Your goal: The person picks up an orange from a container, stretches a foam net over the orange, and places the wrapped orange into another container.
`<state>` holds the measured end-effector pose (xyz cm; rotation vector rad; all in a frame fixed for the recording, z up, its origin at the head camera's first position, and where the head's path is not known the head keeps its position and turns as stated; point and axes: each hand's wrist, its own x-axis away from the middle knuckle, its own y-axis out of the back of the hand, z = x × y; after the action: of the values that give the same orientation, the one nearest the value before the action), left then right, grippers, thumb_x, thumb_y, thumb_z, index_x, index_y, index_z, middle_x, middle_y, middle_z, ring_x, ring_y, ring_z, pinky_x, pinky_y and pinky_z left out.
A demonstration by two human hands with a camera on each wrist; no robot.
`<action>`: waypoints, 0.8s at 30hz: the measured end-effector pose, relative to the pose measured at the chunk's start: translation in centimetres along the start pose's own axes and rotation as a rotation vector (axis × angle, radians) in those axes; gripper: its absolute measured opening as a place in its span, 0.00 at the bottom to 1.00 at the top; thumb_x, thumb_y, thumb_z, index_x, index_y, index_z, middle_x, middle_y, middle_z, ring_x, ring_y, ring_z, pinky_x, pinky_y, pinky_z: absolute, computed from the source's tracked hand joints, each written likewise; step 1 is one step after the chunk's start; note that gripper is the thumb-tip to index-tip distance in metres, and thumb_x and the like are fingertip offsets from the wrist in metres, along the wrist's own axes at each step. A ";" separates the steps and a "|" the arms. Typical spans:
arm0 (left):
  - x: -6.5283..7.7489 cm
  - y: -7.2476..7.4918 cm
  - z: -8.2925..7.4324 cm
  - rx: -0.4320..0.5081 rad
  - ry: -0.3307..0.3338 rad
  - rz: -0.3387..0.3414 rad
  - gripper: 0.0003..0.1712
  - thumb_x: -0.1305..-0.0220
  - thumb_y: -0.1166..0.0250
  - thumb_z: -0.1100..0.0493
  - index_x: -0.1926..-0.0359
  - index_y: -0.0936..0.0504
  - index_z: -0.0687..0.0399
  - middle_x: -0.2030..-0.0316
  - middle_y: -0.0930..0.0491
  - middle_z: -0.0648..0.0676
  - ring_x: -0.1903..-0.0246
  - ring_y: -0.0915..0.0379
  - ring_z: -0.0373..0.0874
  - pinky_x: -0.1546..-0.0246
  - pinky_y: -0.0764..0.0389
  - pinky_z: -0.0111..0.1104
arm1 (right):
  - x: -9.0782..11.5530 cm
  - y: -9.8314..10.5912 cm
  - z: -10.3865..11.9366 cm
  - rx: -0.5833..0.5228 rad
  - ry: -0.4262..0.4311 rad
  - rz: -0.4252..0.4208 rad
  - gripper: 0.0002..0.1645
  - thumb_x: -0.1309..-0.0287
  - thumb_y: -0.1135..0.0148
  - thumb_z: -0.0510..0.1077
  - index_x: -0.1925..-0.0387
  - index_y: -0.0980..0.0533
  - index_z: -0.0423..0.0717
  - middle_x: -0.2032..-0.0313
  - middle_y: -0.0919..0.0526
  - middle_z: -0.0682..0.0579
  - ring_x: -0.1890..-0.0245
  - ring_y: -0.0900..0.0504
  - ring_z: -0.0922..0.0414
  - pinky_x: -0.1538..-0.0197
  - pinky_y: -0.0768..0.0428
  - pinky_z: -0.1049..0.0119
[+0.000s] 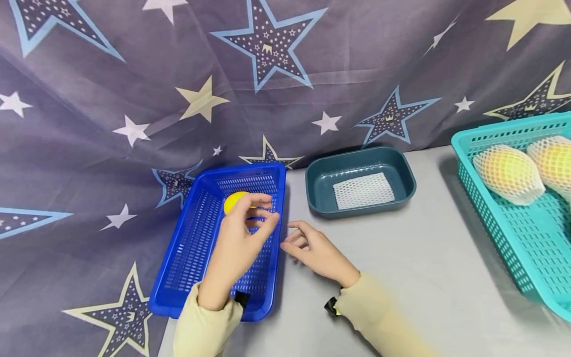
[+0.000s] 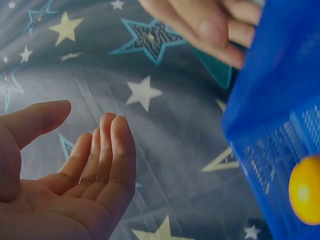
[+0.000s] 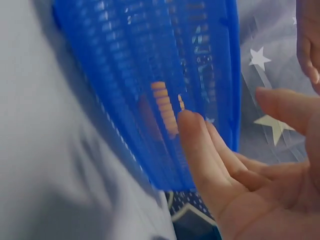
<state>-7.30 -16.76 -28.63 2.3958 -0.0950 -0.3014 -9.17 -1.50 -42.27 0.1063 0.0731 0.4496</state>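
Note:
Above the blue basket (image 1: 185,233), my left hand (image 1: 243,235) has its thumb and fingers loosely bent, with a gap between them and nothing held. A smooth, rounded yellow fruit (image 1: 233,201) lies in the far part of that basket, partly hidden behind the left hand in the head view; the left wrist view shows the fruit (image 2: 306,190) at its right edge. My right hand (image 1: 314,248) is just right of the basket's side wall, fingers loosely bent and holding nothing. In the right wrist view its fingertips overlap the slotted wall (image 3: 135,65).
Behind the right hand stands a dark teal dish (image 1: 318,208) with a white foam net (image 1: 363,191) lying inside. At the right, a turquoise basket (image 1: 526,258) holds yellowish fruits (image 1: 508,173) in foam nets. A star-patterned cloth (image 1: 285,114) hangs along the back of the grey table (image 1: 428,238).

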 end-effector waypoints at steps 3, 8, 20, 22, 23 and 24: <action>-0.7 1.1 0.3 -0.049 -0.001 -0.001 0.18 0.35 0.33 0.60 0.46 0.23 0.55 0.50 0.20 0.53 0.56 0.20 0.42 0.54 0.16 0.38 | -0.2 -1.0 -0.1 -0.070 -0.028 -0.013 0.33 0.33 0.38 0.48 0.34 0.35 0.35 0.55 0.17 0.44 0.63 0.15 0.51 0.60 0.16 0.65; -2.1 2.3 1.3 -0.103 0.021 0.004 0.17 0.34 0.33 0.60 0.46 0.23 0.55 0.49 0.20 0.53 0.55 0.20 0.45 0.53 0.16 0.42 | -0.5 -2.0 0.1 -0.195 -0.048 -0.018 0.33 0.34 0.36 0.44 0.35 0.35 0.33 0.56 0.20 0.41 0.63 0.15 0.53 0.56 0.14 0.52; -5.4 3.3 5.0 -0.189 0.081 0.022 0.16 0.33 0.35 0.60 0.47 0.24 0.61 0.52 0.21 0.59 0.52 0.21 0.53 0.50 0.17 0.46 | -0.8 -2.5 0.1 -0.519 -0.111 0.006 0.32 0.37 0.37 0.34 0.35 0.38 0.33 0.60 0.26 0.45 0.67 0.18 0.58 0.62 0.13 0.54; -6.0 3.1 5.8 -0.208 0.089 0.035 0.17 0.33 0.35 0.60 0.47 0.24 0.61 0.54 0.21 0.60 0.52 0.21 0.54 0.49 0.18 0.47 | -0.8 -2.4 0.0 -0.529 -0.116 0.002 0.32 0.37 0.37 0.34 0.35 0.38 0.33 0.60 0.26 0.45 0.67 0.18 0.57 0.63 0.12 0.55; -6.3 3.1 6.2 -0.218 0.094 0.044 0.17 0.33 0.35 0.60 0.47 0.24 0.62 0.55 0.22 0.60 0.53 0.21 0.55 0.49 0.18 0.47 | -0.8 -2.4 0.0 -0.533 -0.119 0.002 0.32 0.37 0.37 0.34 0.35 0.38 0.34 0.61 0.26 0.45 0.67 0.17 0.57 0.63 0.12 0.54; -6.6 3.0 6.6 -0.229 0.099 0.055 0.17 0.34 0.35 0.61 0.47 0.25 0.63 0.55 0.22 0.61 0.53 0.21 0.56 0.49 0.18 0.48 | -0.8 -2.4 0.0 -0.536 -0.121 0.004 0.32 0.37 0.37 0.34 0.35 0.38 0.34 0.61 0.27 0.45 0.67 0.17 0.57 0.63 0.12 0.54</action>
<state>-15.26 -22.29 -30.11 2.1726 -0.0756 -0.1581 -8.85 -4.02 -42.54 -0.3928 -0.1668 0.4523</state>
